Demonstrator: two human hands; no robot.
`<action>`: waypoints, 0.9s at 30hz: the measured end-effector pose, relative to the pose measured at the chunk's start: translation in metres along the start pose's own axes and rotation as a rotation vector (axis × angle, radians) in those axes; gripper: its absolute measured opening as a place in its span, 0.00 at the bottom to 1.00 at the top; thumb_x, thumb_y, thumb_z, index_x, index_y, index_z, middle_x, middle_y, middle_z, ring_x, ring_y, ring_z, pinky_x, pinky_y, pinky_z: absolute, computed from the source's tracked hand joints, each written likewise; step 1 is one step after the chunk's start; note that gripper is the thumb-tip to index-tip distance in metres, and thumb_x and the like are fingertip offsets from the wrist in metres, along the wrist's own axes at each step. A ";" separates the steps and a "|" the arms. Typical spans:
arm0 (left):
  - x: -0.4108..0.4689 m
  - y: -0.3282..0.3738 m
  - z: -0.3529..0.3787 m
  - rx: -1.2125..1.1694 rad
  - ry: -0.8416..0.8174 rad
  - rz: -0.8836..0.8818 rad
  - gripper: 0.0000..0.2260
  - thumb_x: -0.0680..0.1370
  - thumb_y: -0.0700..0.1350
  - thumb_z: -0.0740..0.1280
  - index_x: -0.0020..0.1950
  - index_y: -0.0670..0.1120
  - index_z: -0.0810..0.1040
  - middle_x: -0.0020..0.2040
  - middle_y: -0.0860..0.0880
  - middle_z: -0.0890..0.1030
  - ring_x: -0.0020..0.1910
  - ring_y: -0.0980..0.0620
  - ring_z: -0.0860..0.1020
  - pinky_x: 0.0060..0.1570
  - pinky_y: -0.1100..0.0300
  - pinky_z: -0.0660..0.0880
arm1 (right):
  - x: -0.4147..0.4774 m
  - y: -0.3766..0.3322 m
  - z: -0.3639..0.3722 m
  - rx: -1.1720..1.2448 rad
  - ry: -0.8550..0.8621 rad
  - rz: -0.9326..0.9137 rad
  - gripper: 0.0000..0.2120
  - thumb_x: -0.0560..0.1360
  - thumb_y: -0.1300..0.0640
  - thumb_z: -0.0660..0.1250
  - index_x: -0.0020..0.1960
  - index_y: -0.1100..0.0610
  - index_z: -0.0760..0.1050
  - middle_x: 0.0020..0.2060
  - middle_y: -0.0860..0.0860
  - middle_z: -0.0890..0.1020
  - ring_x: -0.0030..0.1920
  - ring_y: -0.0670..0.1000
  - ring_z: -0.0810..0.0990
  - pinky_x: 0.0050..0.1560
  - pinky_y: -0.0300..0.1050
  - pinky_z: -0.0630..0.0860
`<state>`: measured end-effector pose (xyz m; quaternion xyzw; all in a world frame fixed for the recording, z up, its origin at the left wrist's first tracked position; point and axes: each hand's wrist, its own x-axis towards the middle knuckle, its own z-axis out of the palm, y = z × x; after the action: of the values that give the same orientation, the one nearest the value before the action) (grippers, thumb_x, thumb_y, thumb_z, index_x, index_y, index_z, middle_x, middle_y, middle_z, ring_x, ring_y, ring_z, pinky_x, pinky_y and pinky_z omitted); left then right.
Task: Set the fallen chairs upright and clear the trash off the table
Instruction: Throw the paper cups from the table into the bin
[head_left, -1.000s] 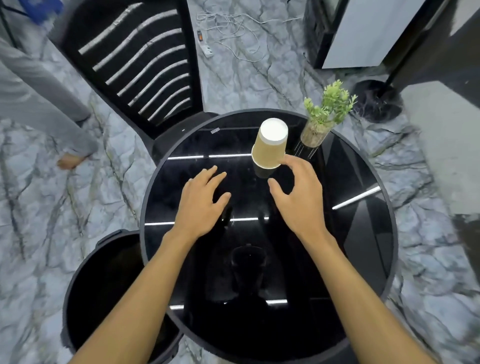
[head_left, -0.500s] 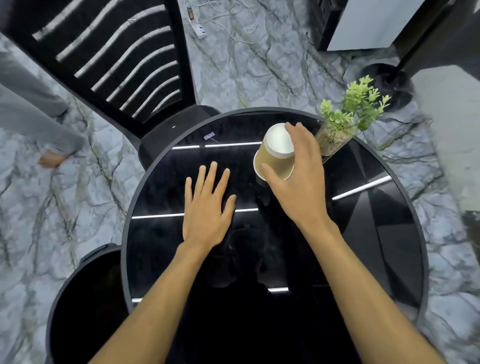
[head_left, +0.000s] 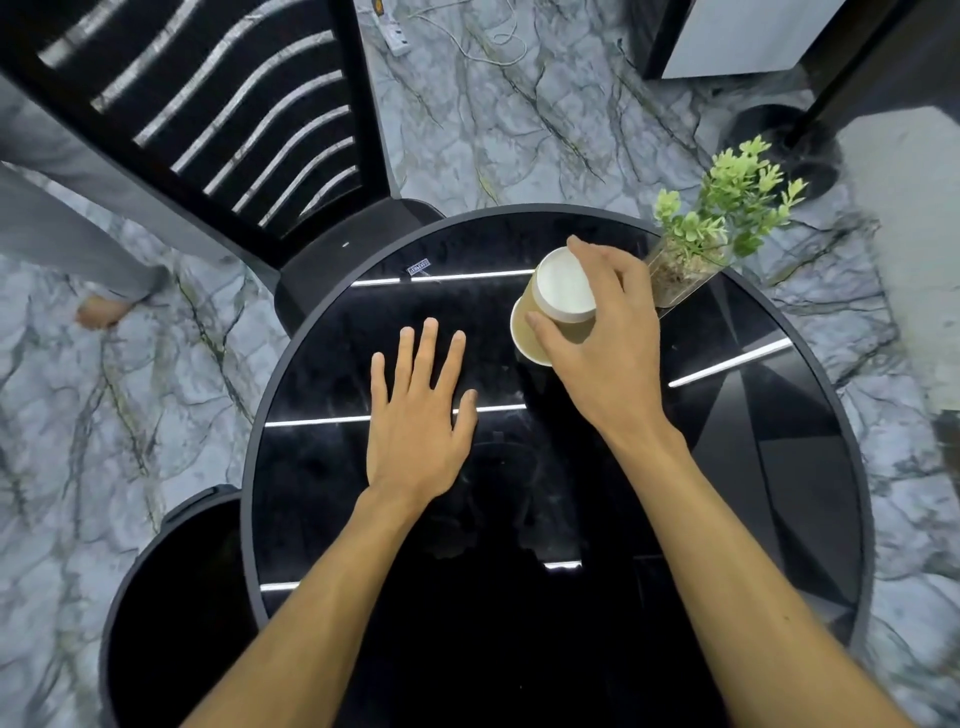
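Clearing trash from a round glossy black table (head_left: 753, 467): a black slatted chair (head_left: 208, 114) stands upright at its far edge, a round black bin (head_left: 171, 597) at its near-left. Left hand (head_left: 415, 426) lies flat mid-table, fingers straight. Right hand (head_left: 608, 338) curls around a tan, white-topped paper cup (head_left: 563, 286) near the far edge. Next, probably carrying it to the bin.

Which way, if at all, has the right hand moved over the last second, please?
Yes: the right hand went forward, toward the plant, and now grips the cup.
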<state>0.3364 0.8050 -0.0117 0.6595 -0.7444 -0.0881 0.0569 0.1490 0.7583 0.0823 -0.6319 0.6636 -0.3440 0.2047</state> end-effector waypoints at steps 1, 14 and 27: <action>0.000 0.000 0.000 -0.001 0.000 0.002 0.26 0.83 0.56 0.47 0.81 0.53 0.49 0.82 0.48 0.47 0.80 0.48 0.42 0.77 0.42 0.44 | 0.000 0.000 -0.001 0.005 -0.001 -0.002 0.31 0.72 0.53 0.75 0.73 0.52 0.69 0.67 0.52 0.70 0.66 0.47 0.69 0.59 0.19 0.59; -0.005 0.004 -0.016 -0.148 -0.025 -0.033 0.24 0.83 0.55 0.52 0.80 0.52 0.57 0.81 0.49 0.52 0.80 0.49 0.46 0.77 0.44 0.42 | -0.040 -0.008 -0.027 0.041 -0.019 -0.026 0.30 0.72 0.54 0.75 0.72 0.54 0.70 0.65 0.51 0.71 0.64 0.44 0.69 0.60 0.19 0.58; -0.147 -0.007 -0.061 -0.338 0.041 -0.165 0.22 0.84 0.53 0.55 0.78 0.51 0.62 0.80 0.49 0.57 0.79 0.50 0.53 0.77 0.48 0.47 | -0.144 -0.045 -0.051 0.102 -0.142 -0.109 0.30 0.72 0.52 0.74 0.71 0.51 0.69 0.64 0.46 0.69 0.63 0.44 0.69 0.60 0.21 0.60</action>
<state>0.3738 0.9465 0.0509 0.7009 -0.6612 -0.2027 0.1746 0.1614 0.9108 0.1259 -0.6787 0.5935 -0.3423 0.2643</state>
